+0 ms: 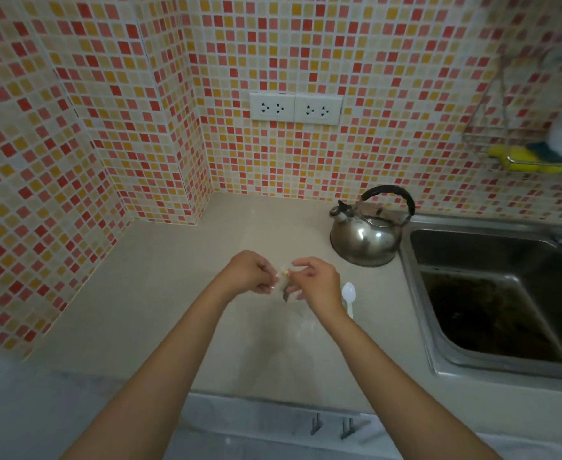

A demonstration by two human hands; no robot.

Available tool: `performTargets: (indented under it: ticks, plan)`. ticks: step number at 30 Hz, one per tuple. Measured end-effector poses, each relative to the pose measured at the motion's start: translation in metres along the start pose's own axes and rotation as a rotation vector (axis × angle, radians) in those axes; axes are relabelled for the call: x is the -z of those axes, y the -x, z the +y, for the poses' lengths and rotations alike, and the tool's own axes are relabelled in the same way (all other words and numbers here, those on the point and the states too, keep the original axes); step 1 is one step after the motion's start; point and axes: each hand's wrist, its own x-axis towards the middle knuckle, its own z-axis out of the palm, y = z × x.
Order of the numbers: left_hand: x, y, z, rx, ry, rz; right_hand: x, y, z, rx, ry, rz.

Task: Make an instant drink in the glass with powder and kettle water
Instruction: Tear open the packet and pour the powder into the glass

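Note:
Both my hands meet over the middle of the beige counter [160, 293], pinching a small sachet [282, 277] between them. My left hand [248, 272] grips its left end and my right hand [316, 280] its right end. A clear glass [301, 322] is faintly visible on the counter just below my right hand; its outline is hard to make out. A white plastic spoon [349, 295] lies on the counter to the right of my right hand. The steel kettle [367, 232] with a black handle stands at the back right, beside the sink.
A steel sink [492, 293] with a dirty basin fills the right side. A double wall socket [295, 107] sits on the tiled wall behind. A wire rack with yellow sponges [525, 157] hangs at the upper right. Tiled walls close the left and back.

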Motion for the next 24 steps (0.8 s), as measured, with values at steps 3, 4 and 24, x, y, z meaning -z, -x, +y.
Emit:
performTargets:
  ticks: [3, 4, 24]
  plan:
    - [-0.019, -0.002, 0.015, -0.016, 0.171, -0.025, 0.017, 0.002, -0.004, -0.06, -0.048, 0.075]
    - [-0.025, -0.003, 0.019, -0.011, 0.201, -0.038, 0.023, 0.002, -0.004, -0.074, -0.05, 0.083]
    - [-0.08, -0.016, 0.035, -0.016, 0.251, -0.111, 0.067, -0.003, 0.0, -0.249, -0.079, 0.051]
